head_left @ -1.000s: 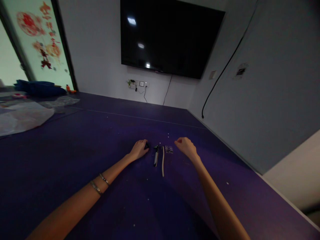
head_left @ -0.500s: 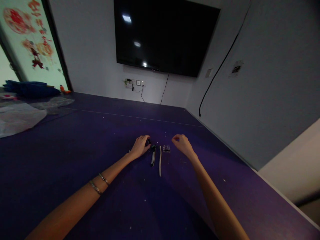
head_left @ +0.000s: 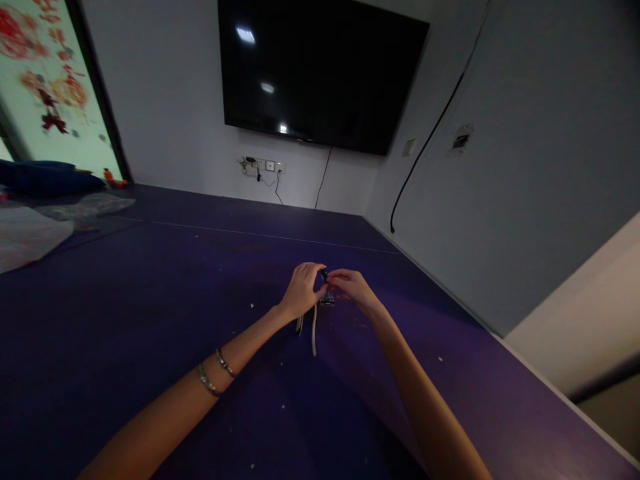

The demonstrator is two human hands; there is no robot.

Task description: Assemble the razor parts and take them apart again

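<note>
Between its thumb and fingers, my left hand (head_left: pixel 303 291) grips a small black piece (head_left: pixel 324 275) whose kind I cannot make out. My right hand (head_left: pixel 352 289) meets it from the right, fingertips pinched at the same piece. Just below the hands lies a small clear packet (head_left: pixel 327 299), partly covered by them. A pale cord-like strip (head_left: pixel 314 333) runs toward me on the purple surface. Beside it, mostly hidden under my left hand, is a slim black-and-grey tool (head_left: pixel 299 325).
The purple surface (head_left: pixel 200 293) carries tiny white scraps. Clear plastic sheeting (head_left: pixel 35 233) and dark blue cloth (head_left: pixel 45 179) lie at far left. A television (head_left: pixel 320 73) hangs on the wall above sockets (head_left: pixel 270 166). A black cable (head_left: pixel 425 143) dangles at right.
My left hand has moved right with the black piece, now over part of the tool. My right hand has come left to meet it. The view has shifted slightly right.
</note>
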